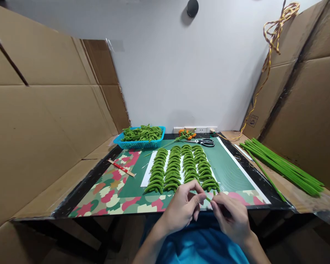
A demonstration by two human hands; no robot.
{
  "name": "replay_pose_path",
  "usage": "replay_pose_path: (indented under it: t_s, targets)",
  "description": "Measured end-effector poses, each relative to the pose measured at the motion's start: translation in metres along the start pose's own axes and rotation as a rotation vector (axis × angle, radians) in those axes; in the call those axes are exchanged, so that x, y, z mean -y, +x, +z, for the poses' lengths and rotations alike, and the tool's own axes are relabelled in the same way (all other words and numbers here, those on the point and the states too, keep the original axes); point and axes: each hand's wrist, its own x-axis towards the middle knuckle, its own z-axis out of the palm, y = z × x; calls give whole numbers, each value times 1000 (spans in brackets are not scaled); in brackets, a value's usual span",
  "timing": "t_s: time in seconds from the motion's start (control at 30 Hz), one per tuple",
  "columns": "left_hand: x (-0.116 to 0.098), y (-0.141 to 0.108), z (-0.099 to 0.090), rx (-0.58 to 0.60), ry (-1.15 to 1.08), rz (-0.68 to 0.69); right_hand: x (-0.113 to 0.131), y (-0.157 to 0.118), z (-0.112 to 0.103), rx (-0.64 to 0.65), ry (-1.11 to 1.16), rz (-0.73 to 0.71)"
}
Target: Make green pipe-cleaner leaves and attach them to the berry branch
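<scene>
At the table's near edge, my left hand (185, 205) and my right hand (231, 214) are close together. Both pinch a short green pipe cleaner (208, 199) between thumb and forefinger, and most of it is hidden by the fingers. Just beyond the hands, bent green pipe-cleaner pieces (172, 170) lie in several neat columns on a white sheet (146, 178). A small green bit (214, 193) shows just above my right fingertips.
A blue basket (139, 144) heaped with green pieces stands back left. Black-handled scissors (206, 142) and an orange-flowered stem (187, 134) lie at the back. Long green pipe cleaners (286, 167) rest at right. A red-sleeved stick packet (121, 168) lies left. Cardboard walls (49, 91) flank the table.
</scene>
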Motion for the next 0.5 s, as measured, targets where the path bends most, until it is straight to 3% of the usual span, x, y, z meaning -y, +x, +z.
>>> replay_pose_path:
  t_s: [0.5]
  targets:
    - [-2, 4, 1, -18, -28, 32, -2, 2, -12, 83, 122, 163]
